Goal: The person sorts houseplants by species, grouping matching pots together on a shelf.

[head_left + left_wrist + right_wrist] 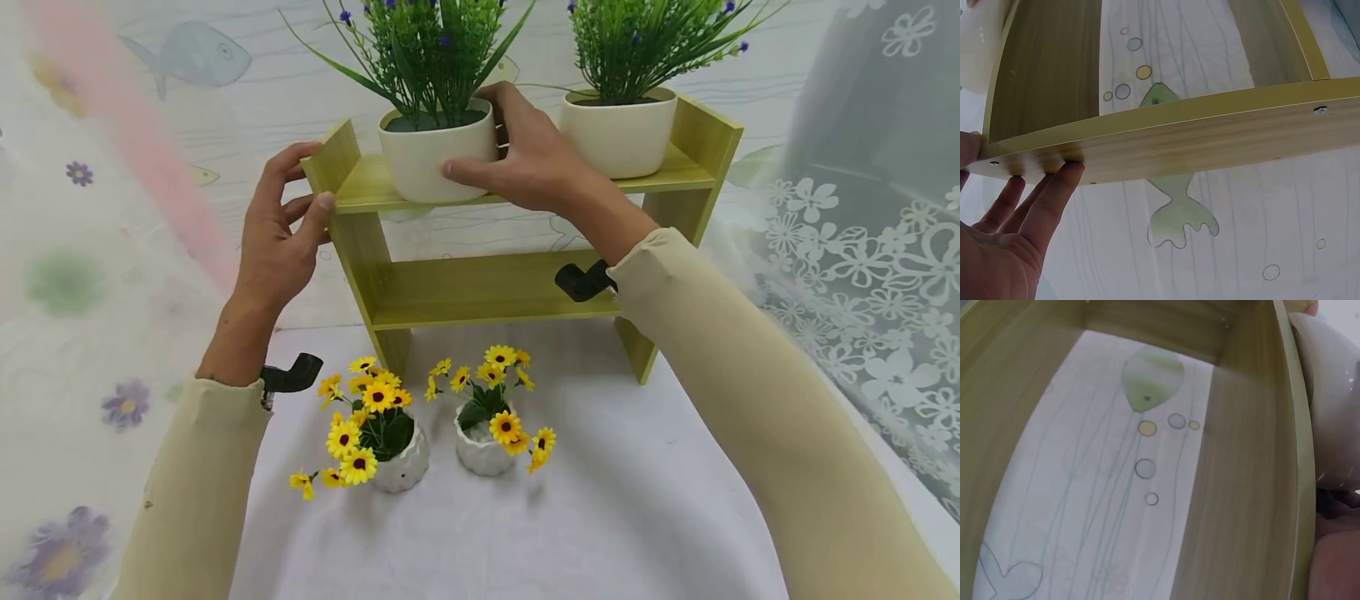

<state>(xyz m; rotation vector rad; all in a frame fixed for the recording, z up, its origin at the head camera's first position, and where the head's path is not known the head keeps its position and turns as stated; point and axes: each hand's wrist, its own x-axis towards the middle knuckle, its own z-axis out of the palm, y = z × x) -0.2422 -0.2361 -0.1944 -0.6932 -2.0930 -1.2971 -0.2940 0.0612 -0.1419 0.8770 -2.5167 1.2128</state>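
Observation:
A two-tier wooden shelf [495,287] stands on the white cloth. At its upper left end my left hand [279,237] holds the side panel, thumb at the front edge. In the left wrist view, the fingers [1054,200] touch the panel's outer face. On the top board, my right hand [536,154] grips a white oval pot [431,162] of green plants with purple flowers, its thumb across the front. The right wrist view shows part of that pot [1332,406] beside the board edge. A matching pot [621,133] stands at the right end of the top board.
Two small white pots with yellow flowers, a left one [405,462] and a right one [486,450], stand on the white cloth [600,517] before the shelf. Behind hangs a fish-patterned sheet [202,54]. A lace curtain [870,242] hangs at the right.

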